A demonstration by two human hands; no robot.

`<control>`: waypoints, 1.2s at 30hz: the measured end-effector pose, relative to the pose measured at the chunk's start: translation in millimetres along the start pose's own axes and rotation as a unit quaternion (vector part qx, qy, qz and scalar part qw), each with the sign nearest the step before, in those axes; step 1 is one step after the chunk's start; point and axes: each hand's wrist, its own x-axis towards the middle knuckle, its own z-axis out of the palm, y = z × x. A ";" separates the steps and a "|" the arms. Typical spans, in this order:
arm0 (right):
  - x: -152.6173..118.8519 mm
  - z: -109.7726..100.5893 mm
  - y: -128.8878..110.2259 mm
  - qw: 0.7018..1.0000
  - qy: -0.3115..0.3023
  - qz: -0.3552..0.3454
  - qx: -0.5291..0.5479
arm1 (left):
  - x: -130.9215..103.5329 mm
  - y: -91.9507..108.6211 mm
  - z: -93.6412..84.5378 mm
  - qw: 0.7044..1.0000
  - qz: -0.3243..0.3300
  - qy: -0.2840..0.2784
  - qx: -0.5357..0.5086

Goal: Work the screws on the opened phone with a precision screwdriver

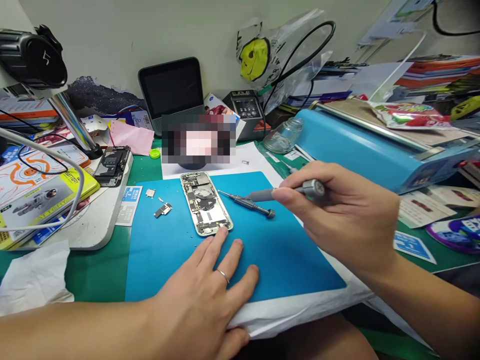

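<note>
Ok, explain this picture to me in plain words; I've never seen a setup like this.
There is no machine at work here, just a person's two bare hands, seen by a camera worn on the head that looks forward and down. On the blue mat lies an opened phone, its inner parts showing. Small loose parts lie to its left, and a dark screwdriver to its right. The left hand has a fingertip at the phone's near end. The right hand holds a grey screwdriver, pointing toward the phone.
</note>
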 end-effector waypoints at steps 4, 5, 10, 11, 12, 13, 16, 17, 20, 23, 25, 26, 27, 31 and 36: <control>6.7 6.3 9.0 0.998 -0.031 0.017 0.045 | -0.6 0.4 0.6 1.000 0.004 0.009 0.014; 8.2 8.2 11.4 0.997 -0.041 0.035 0.051 | -0.6 0.3 0.9 1.000 0.003 0.008 0.015; 16.7 20.6 18.1 0.989 -0.113 0.056 0.079 | 0.0 -0.1 0.9 1.000 0.001 0.001 0.006; 17.3 23.7 19.1 0.989 -0.122 0.043 0.078 | 0.2 0.1 0.6 1.000 0.000 -0.001 0.003; 16.9 26.5 20.3 0.989 -0.125 0.026 0.073 | 0.4 0.2 0.1 1.000 -0.001 0.000 0.000; 15.5 28.9 21.6 0.991 -0.122 0.008 0.063 | 0.6 0.3 -0.5 1.000 -0.002 -0.002 -0.002; 6.5 32.0 26.1 0.993 -0.102 -0.048 0.016 | 1.5 0.4 -3.4 1.000 -0.008 -0.012 -0.008; 2.7 31.5 27.5 0.993 -0.098 -0.064 0.001 | 1.9 0.4 -4.4 1.000 -0.009 -0.016 -0.009; -6.0 28.0 30.4 0.987 -0.103 -0.118 -0.018 | 2.7 0.3 -6.2 1.000 -0.009 -0.024 -0.012; -5.4 26.4 27.9 0.983 -0.095 -0.156 -0.019 | 2.4 0.4 -4.2 1.000 -0.007 -0.017 -0.015; 1.1 28.7 19.7 0.984 -0.075 -0.160 0.000 | 1.4 0.4 -0.9 1.000 -0.008 -0.005 -0.020; 5.9 31.2 13.4 0.985 -0.062 -0.157 0.019 | 0.7 0.3 1.0 1.000 -0.008 0.000 -0.022; 11.1 34.6 5.8 0.986 -0.050 -0.150 0.053 | 0.1 0.0 2.8 1.000 -0.009 0.003 -0.022; 28.1 54.4 -23.3 0.980 0.016 -0.119 0.160 | -0.4 -2.5 7.6 1.000 -0.008 0.004 -0.019; 17.4 76.3 -19.7 0.972 0.031 -0.110 0.204 | 1.9 -2.2 7.4 1.000 -0.008 -0.008 -0.026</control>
